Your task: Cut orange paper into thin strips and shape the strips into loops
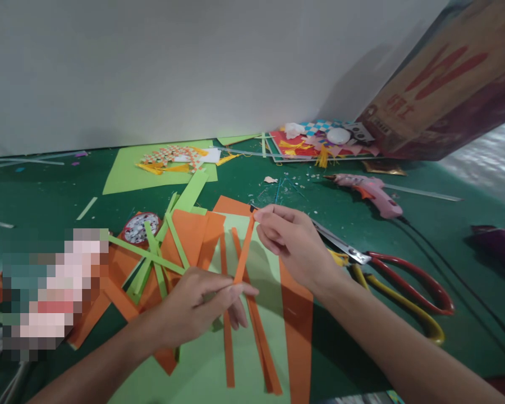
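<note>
Head view: orange strip [244,249], above the green sheet [193,381]; near end pinched in left hand [206,306], far end in right hand [292,238], exact contact there unclear. Probably light, bendable, easily creased; best taken by both ends.

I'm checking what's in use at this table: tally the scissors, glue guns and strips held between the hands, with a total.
Scissors: 1
Pink glue gun: 1
Orange strip held between left hand and right hand: 1
Total: 3
</note>
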